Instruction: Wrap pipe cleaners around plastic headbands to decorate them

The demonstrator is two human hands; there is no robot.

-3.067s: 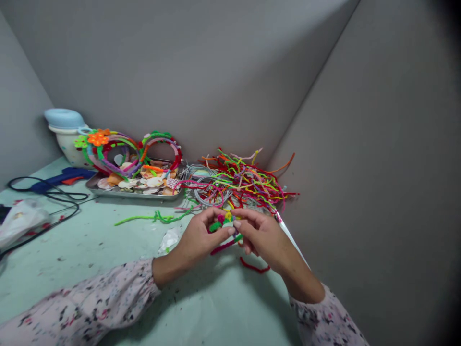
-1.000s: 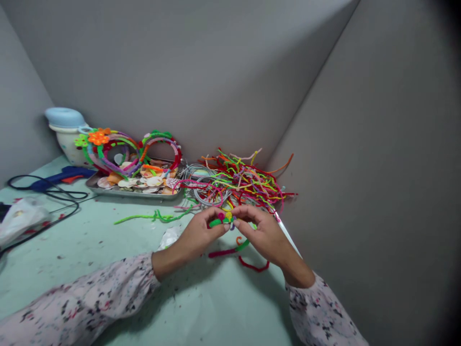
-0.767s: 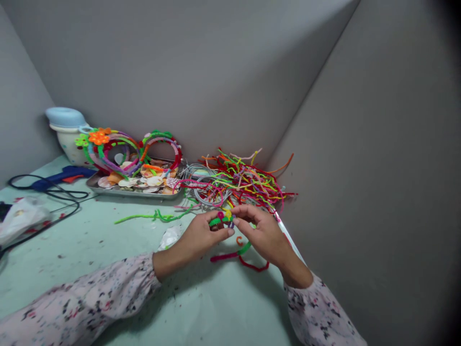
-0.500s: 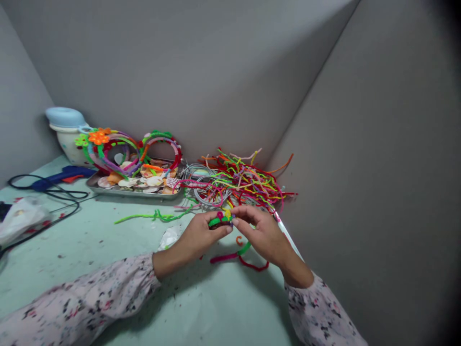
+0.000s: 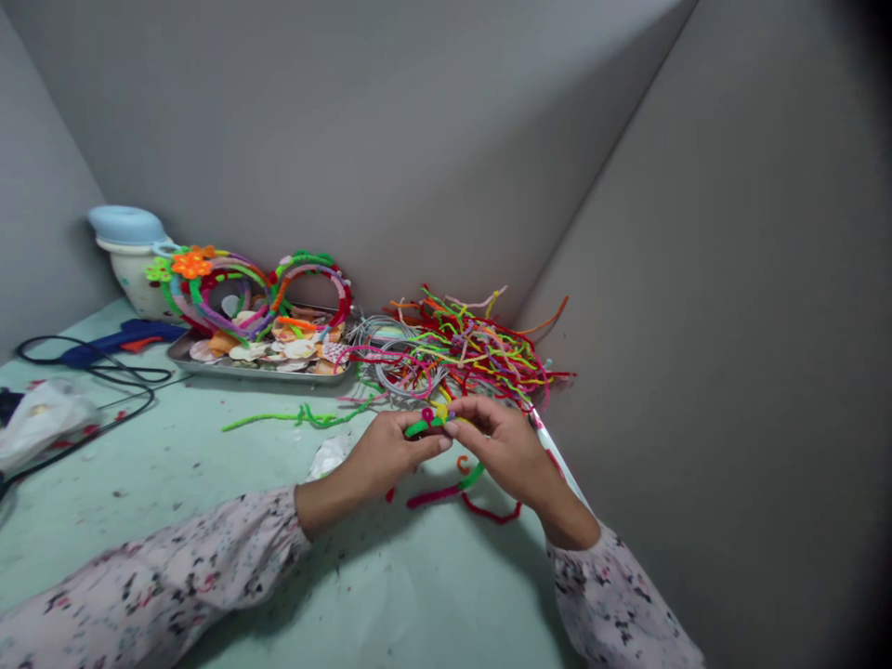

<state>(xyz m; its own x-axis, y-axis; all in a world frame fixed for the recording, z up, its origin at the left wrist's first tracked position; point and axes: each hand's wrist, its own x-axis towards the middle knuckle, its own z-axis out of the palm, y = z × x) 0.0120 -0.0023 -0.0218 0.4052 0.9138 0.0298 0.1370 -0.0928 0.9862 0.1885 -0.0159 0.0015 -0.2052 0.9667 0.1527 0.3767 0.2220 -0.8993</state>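
Gray walls (image 5: 362,121) rise behind a pale green table (image 5: 390,595), over which a person in floral sleeves (image 5: 209,567) extends both arms. Toward the far corner is heaped a tangle of multicolored fuzzy stems (image 5: 474,346); to its left, a metal tray (image 5: 265,373) holds shells (image 5: 296,349), with fuzzy, brightly colored hoops (image 5: 271,279) standing at it. At front center, the left hand (image 5: 383,455) grips a green fuzzy band (image 5: 416,429) between thumb and fingers, while the right hand (image 5: 512,455) pinches its other side, above the tabletop. Beneath the right hand shows a green-and-magenta length (image 5: 439,496); whether it joins the band cannot be seen. A bent red stem (image 5: 491,513) lies just beside it. Smallest are a magenta curl (image 5: 427,415) and a yellow curl (image 5: 441,412) atop the band, and an orange hook (image 5: 463,465) near the right hand.
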